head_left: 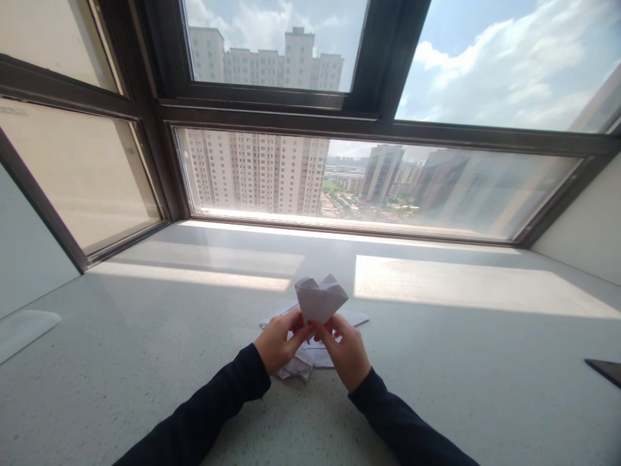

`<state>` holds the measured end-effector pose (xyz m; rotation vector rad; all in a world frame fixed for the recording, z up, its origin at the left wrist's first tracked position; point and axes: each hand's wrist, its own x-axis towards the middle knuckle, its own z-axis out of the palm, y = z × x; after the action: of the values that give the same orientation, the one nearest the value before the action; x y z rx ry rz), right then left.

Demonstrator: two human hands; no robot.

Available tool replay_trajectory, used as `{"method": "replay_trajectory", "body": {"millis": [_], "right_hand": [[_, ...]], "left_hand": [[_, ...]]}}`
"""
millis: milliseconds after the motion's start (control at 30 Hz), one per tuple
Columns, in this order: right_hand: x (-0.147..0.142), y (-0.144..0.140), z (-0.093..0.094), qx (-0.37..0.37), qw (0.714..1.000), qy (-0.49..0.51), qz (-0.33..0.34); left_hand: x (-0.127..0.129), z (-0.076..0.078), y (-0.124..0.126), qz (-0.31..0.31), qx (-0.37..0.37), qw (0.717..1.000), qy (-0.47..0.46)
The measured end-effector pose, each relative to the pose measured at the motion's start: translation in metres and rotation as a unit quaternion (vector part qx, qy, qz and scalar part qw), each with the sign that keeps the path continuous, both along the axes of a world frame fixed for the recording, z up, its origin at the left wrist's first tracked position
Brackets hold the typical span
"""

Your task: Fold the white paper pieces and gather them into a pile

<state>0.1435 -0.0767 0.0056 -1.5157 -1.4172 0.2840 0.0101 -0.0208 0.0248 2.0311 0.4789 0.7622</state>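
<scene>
A folded white paper piece (320, 303), wide and pointed at the top and narrow at the bottom, is held upright above the sill. My left hand (281, 340) pinches its lower left side, thumb in front. On the lower right, my right hand (347, 349) grips it the same way, and the two thumbs nearly meet. Beneath and behind the hands lie more folded papers (297, 367), partly hidden by them. One flat paper edge (356, 318) sticks out to the right of my right hand.
The speckled white sill (436, 362) spreads under everything, with sunlit patches towards the dark-framed window (349, 233). A white flat object (26, 330) rests at the left edge. At the far right is the corner of a dark object (606, 370).
</scene>
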Motion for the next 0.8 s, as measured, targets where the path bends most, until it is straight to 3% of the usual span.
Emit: {"method": "replay_trajectory", "body": {"millis": [133, 200, 300, 367, 467, 600, 700, 800], "right_hand": [[-0.002, 0.003, -0.002, -0.005, 0.989, 0.146, 0.027], [-0.004, 0.003, -0.001, -0.018, 0.983, 0.174, 0.063], [-0.007, 0.002, 0.001, -0.036, 0.990, 0.123, 0.061], [-0.006, 0.002, 0.003, -0.043, 0.995, 0.062, 0.061], [0.006, 0.004, 0.003, -0.035, 0.995, 0.004, 0.094], [0.039, 0.013, -0.003, -0.019, 0.996, -0.091, 0.009], [0.059, 0.019, -0.010, -0.019, 0.988, -0.148, -0.028], [0.063, 0.020, -0.010, -0.008, 0.995, -0.097, -0.015]], "left_hand": [[0.001, -0.005, 0.003, 0.003, -0.011, 1.000, 0.000], [0.001, -0.009, 0.003, 0.036, 0.014, 0.999, 0.008], [0.003, -0.013, 0.000, 0.107, 0.049, 0.993, -0.007], [0.005, -0.014, -0.001, 0.115, 0.040, 0.992, -0.025], [0.004, -0.013, 0.005, 0.122, -0.037, 0.990, -0.053], [-0.005, -0.009, 0.026, 0.167, -0.169, 0.963, -0.128], [-0.011, -0.009, 0.040, 0.172, -0.199, 0.951, -0.163], [-0.012, -0.010, 0.040, 0.144, -0.194, 0.960, -0.141]]}}
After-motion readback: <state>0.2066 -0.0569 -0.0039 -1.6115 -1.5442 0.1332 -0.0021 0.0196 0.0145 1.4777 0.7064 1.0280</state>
